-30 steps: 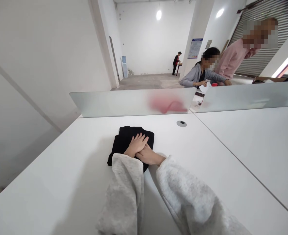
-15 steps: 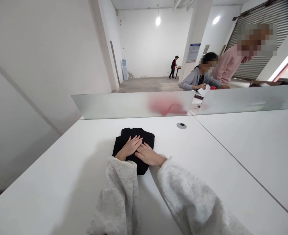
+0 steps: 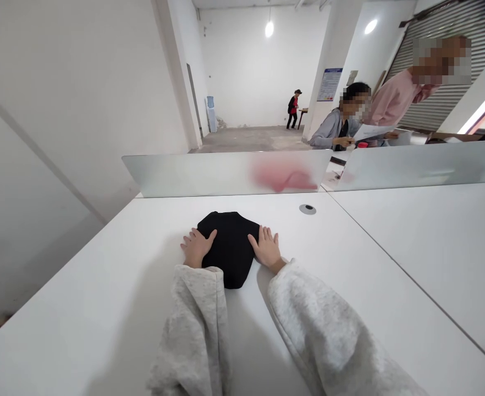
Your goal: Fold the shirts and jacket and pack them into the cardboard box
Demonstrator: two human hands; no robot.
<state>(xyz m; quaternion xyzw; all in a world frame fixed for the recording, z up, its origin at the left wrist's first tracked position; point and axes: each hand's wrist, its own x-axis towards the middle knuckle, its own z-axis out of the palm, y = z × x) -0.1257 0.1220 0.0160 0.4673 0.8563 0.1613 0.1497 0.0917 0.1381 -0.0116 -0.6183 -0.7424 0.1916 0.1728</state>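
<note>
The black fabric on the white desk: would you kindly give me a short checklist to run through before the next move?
1. Black fabric lying on the white desk: ok.
2. Left hand open, at the fabric's left edge: ok.
3. Right hand open, at the fabric's right edge: ok.
4. Left sleeve off the fabric: not ok, its cuff overlaps the near left side.
5. Fabric's layers lying smooth: cannot tell, the black is too dark to show them.
</note>
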